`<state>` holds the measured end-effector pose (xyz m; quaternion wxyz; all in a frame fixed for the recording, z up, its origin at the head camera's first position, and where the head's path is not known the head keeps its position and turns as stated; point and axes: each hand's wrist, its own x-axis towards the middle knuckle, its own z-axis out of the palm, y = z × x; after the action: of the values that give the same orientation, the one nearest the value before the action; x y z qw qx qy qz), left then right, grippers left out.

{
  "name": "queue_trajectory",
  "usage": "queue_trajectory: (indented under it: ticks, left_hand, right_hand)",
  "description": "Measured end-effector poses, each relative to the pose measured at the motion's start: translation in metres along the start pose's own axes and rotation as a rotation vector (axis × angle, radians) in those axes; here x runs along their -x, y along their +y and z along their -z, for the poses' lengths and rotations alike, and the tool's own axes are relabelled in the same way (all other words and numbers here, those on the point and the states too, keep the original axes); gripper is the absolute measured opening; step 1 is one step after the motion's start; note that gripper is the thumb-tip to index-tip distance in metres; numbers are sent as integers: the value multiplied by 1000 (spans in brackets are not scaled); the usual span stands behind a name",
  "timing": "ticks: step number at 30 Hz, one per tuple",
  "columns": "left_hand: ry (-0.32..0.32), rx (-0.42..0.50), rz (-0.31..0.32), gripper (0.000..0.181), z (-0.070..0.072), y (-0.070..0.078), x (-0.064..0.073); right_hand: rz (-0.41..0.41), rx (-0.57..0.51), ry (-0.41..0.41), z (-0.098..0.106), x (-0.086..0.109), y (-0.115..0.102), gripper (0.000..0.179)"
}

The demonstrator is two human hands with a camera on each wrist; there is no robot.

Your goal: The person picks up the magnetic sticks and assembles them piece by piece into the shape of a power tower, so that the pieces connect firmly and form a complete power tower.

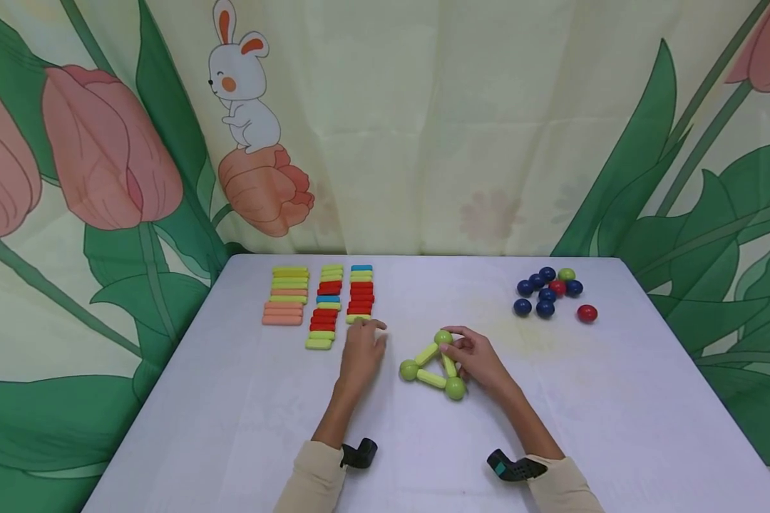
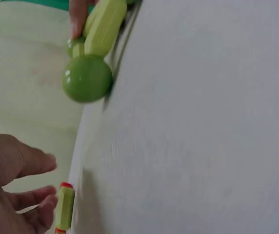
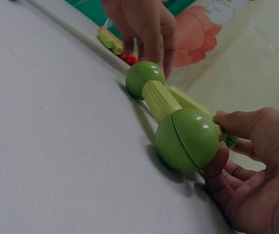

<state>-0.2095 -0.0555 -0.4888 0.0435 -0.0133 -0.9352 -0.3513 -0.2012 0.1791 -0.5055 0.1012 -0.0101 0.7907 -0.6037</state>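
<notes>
A triangle [image 1: 432, 380] of three light-green rods joined by three green balls lies toward the middle of the table. My right hand [image 1: 481, 360] pinches its right side, thumb and fingers around the rod there, as the right wrist view shows. One green ball [image 3: 188, 140] stands close to that hand's fingers. My left hand [image 1: 362, 356] is by the near end of the third rod column, thumb apart from the fingers and nothing held. In the left wrist view a yellow-green rod [image 2: 65, 208] appears just beyond its fingertips; whether they touch cannot be told.
Three columns of coloured rods lie at the back left: one with salmon rods [image 1: 283, 315], one with mixed rods [image 1: 323, 326], one mostly red [image 1: 361, 292]. Several dark blue balls [image 1: 545, 308], a green ball [image 1: 567, 274] and red balls [image 1: 587, 313] sit at the back right.
</notes>
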Motion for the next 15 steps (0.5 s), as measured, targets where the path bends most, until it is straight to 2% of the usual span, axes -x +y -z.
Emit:
queue_trajectory:
  ticks: [2, 3, 5, 6, 10, 15]
  left_hand:
    - [110, -200, -26, 32, 7, -6, -4]
    - [139, -281, -28, 37, 10, -9, -6]
    - [169, -397, -47, 45, 14, -14, -10]
    - [168, -427, -56, 47, 16, -17, -12]
    - [143, -441, -60, 45, 19, -23, -16]
    - [121, -374, -42, 41, 21, -23, -21]
  right_hand:
    - [6, -1, 4, 0, 0, 0, 43]
    - [9, 0, 6, 1, 1, -1, 43]
    - [15, 0, 6, 1, 1, -1, 43]
    - [12, -4, 7, 1, 1, -1, 42]
    - [28, 13, 2, 1, 0, 1, 43]
    - [29, 32, 17, 2, -1, 2, 42]
